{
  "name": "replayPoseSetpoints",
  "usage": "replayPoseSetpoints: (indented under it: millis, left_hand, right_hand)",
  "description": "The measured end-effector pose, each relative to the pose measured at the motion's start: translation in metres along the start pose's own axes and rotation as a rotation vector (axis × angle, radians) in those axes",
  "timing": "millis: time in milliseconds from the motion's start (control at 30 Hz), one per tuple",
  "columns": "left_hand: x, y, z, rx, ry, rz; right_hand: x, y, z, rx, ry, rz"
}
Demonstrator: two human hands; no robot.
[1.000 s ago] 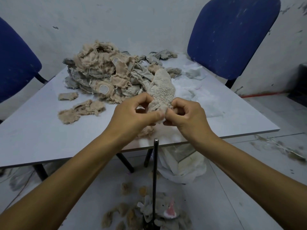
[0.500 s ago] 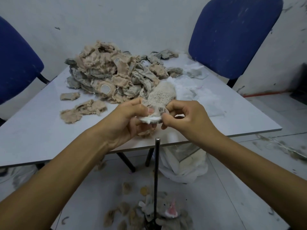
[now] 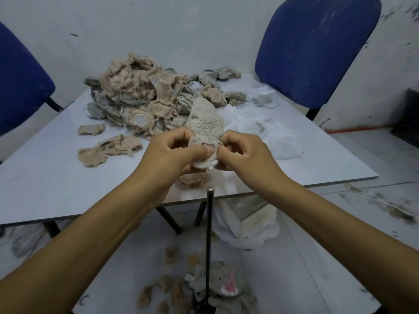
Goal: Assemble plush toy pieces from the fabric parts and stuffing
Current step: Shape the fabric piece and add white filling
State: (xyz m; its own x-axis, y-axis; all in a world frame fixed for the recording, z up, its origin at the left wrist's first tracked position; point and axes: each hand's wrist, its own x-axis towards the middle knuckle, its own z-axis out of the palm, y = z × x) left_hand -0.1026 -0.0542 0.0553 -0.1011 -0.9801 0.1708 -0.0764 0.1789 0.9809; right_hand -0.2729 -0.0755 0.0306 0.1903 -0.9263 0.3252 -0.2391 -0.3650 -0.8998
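Both hands meet above the near edge of the grey table (image 3: 56,182), gripping a stuffed plush piece (image 3: 205,123) between them. The left hand (image 3: 174,155) has its fingers curled round the piece's left side, thumb pressed across the lower opening; the right hand (image 3: 244,155) pinches the right side with bent fingers. A tuft of white stuffing (image 3: 204,164) pokes out at the bottom of the piece, just under the left thumb. The piece stands nearly upright, its pale looped fabric tapering toward the far end.

Behind it, on the far left of the table, lies a heap of beige and grey fabric parts (image 3: 140,98), with two loose beige scraps (image 3: 106,150) nearer left. Loose white stuffing (image 3: 267,123) spreads on the right of the table. A thin metal rod (image 3: 209,234) stands upright from the floor near the table edge, and around its base lie what look like finished plush bits (image 3: 215,288), blurred. Two blue chairs (image 3: 317,48) flank the table
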Motion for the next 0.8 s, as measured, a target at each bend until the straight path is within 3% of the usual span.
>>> replayPoseSetpoints:
  millis: [133,333,467,600,800]
  left_hand:
    - [0.007,0.000,0.005,-0.158,0.094,-0.153]
    - [0.013,-0.012,0.012,-0.188,0.180,-0.222]
    - [0.016,-0.012,0.016,-0.271,0.261,-0.336]
    - [0.018,-0.011,0.011,-0.337,0.131,-0.368]
    - [0.015,-0.008,0.007,-0.072,-0.087,-0.108]
  right_hand:
    - [-0.014,-0.007,0.010,0.093,-0.017,0.028]
    - [-0.018,-0.005,0.014,-0.103,0.086,-0.023]
    - [-0.015,-0.004,0.009,-0.129,-0.074,-0.023]
    - [-0.003,0.001,-0.002,-0.356,-0.054,-0.116]
    - [0.003,0.003,-0.002,-0.249,0.138,-0.096]
